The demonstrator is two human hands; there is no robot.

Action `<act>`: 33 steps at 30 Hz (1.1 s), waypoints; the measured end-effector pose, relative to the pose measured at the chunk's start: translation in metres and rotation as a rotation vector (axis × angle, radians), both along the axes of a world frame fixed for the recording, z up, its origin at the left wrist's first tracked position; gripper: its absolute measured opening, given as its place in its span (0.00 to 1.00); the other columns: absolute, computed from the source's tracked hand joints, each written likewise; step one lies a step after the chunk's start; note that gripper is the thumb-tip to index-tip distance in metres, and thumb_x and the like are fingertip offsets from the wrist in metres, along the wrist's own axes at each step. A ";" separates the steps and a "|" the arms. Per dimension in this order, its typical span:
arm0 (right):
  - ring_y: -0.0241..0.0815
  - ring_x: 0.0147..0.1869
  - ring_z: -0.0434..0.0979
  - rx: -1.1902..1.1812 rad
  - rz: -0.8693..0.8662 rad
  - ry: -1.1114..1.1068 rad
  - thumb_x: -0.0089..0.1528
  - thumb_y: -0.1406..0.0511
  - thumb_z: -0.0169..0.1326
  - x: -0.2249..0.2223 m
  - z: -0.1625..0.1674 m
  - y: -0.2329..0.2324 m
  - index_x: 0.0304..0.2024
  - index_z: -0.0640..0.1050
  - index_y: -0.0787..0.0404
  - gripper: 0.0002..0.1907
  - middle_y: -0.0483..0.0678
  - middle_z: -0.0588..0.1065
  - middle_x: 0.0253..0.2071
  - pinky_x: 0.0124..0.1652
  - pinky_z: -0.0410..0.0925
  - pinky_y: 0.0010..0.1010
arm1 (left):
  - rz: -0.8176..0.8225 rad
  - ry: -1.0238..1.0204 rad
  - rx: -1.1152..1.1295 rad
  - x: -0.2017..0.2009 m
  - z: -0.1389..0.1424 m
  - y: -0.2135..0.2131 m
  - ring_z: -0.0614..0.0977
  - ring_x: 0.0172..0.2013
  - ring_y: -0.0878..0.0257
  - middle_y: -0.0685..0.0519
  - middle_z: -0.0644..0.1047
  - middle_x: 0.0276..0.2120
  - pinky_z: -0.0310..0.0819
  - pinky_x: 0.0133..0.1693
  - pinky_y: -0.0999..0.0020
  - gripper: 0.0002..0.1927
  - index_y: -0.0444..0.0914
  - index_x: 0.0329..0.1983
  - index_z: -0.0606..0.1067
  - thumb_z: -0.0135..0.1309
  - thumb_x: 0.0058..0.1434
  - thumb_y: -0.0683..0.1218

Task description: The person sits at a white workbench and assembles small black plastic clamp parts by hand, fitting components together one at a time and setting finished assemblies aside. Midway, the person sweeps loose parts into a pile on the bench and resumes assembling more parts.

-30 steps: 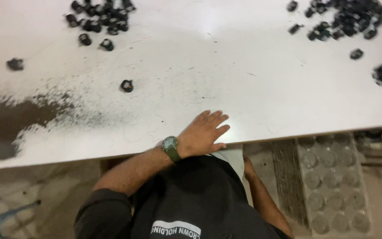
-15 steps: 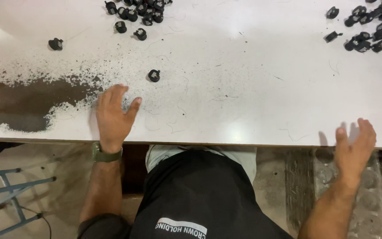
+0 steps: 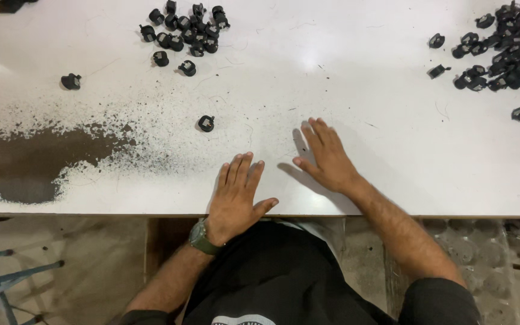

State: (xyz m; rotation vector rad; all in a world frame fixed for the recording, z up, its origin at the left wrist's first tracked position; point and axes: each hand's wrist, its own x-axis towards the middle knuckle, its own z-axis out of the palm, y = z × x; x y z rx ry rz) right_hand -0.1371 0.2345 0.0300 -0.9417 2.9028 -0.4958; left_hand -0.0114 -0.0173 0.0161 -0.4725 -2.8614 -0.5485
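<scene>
Both hands lie flat on a white table [image 3: 368, 90], palms down, holding nothing. My left hand [image 3: 235, 195], with a green watch at the wrist, rests at the near edge, fingers together. My right hand [image 3: 327, 157] lies just to its right, a little farther in, fingers spread slightly. The nearest object is a single small black plastic part [image 3: 206, 123], lying beyond my left hand, apart from it.
A cluster of several black parts [image 3: 185, 30] sits far left, one stray part [image 3: 71, 80] beyond it. A bigger heap [image 3: 507, 51] fills the far right. Worn brown patch [image 3: 25, 162] at the left. Blue metal frame [image 3: 7, 283] and grey moulded tray [image 3: 470, 259] below.
My left hand slid right along the near edge. My right hand rose from below the table's right edge and now lies flat on the top beside the left.
</scene>
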 end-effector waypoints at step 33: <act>0.57 0.82 0.43 0.051 0.222 0.047 0.67 0.41 0.43 -0.071 0.020 -0.105 0.73 0.57 0.63 0.44 0.61 0.50 0.78 0.75 0.40 0.50 | 0.046 0.023 -0.071 -0.099 0.027 -0.119 0.58 0.69 0.39 0.37 0.60 0.70 0.54 0.64 0.39 0.38 0.37 0.66 0.68 0.59 0.58 0.62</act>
